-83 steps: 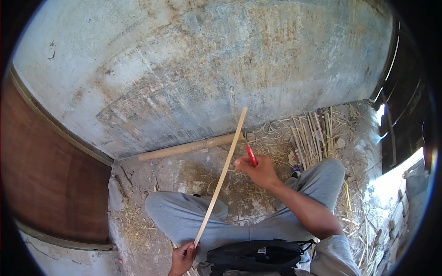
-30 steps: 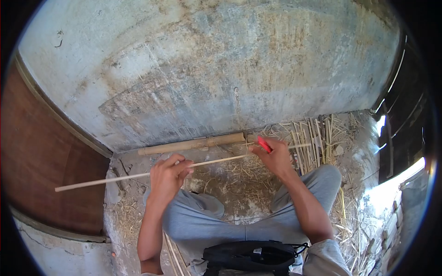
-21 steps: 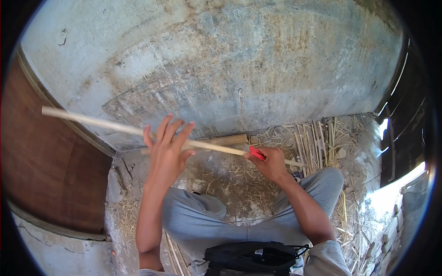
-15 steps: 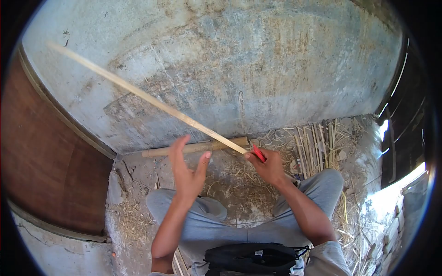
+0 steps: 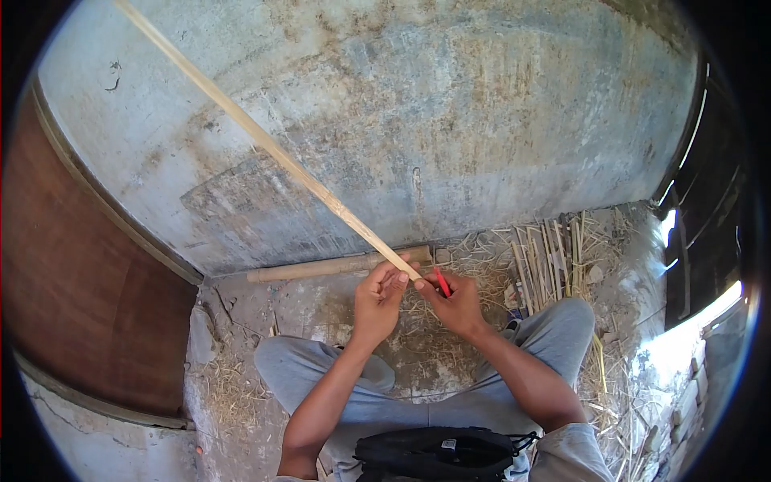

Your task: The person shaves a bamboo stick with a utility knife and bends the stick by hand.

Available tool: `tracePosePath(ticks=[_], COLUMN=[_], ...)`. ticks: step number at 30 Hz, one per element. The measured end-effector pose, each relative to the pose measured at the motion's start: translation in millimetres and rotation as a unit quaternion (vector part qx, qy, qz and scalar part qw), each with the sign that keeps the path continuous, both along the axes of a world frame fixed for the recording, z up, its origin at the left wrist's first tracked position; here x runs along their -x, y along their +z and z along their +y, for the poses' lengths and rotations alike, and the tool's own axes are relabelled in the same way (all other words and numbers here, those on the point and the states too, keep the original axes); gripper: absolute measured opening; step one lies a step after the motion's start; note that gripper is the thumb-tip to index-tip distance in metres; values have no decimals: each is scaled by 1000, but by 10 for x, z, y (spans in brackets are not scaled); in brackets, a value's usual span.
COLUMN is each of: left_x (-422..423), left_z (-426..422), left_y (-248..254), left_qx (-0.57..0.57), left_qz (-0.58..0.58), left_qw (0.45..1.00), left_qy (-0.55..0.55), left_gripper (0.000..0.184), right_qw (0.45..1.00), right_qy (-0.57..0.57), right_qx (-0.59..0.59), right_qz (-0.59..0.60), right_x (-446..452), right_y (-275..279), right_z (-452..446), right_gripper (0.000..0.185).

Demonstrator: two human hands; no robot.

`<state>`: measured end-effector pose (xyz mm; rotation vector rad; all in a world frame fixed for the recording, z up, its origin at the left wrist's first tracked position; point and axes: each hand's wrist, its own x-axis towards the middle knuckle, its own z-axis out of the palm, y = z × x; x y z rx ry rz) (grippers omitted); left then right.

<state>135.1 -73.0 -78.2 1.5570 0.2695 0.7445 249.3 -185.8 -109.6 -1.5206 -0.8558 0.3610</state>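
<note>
A long, thin bamboo strip (image 5: 301,175) slants from the upper left down to both hands. Near its lower end, my left hand (image 5: 381,299) is closed on it, thumb and fingers pinching. Right beside it, my right hand (image 5: 454,301) grips the tip of the strip between thumb and finger. That same hand also holds a small red tool (image 5: 442,282), which sticks up from the fist; its blade cannot be made out.
A thick bamboo pole (image 5: 321,267) lies along the foot of the stained wall (image 5: 482,104). Cut strips (image 5: 546,261) lie at the right among shavings. A black bag (image 5: 442,455) rests at my lap, and a brown panel (image 5: 96,281) stands left.
The strip has swung from crosswise to steeply up on the left. My left hand let go of it, opened, moved right and closed on its lower end beside my right hand.
</note>
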Motion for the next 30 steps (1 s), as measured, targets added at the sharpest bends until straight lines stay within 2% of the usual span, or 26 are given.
tracePosePath(ticks=[3, 12, 14, 18, 20, 25, 27, 30], left_x=[-17, -20, -23, -16, 1, 26, 28, 91], left_z=[-9, -49, -44, -66, -83, -93, -102, -70], left_y=[30, 32, 17, 34, 77, 120, 110, 57], left_qx=[53, 93, 95, 92, 93, 106, 84, 55], left_qz=[-15, -15, -19, -21, -25, -13, -21, -15], left_qw=[998, 994, 993, 991, 991, 990, 989, 987], left_qy=[-4, 58, 69, 99, 93, 91, 119, 152], left_gripper=[35, 25, 24, 19, 17, 17, 11, 13], right_qw=[1000, 998, 998, 998, 994, 995, 994, 995], right_qy=[18, 43, 39, 63, 91, 83, 83, 85], right_qx=[14, 5, -32, -3, 35, -9, -17, 0], right_qz=[-21, -48, 24, 20, 43, 62, 75, 60], right_x=[23, 69, 115, 102, 106, 160, 162, 151], right_y=[-17, -97, -79, -22, -28, -86, -87, -104], right_z=[-19, 9, 24, -7, -25, 11, 25, 30], right_gripper=[24, 23, 21, 22, 28, 27, 27, 25])
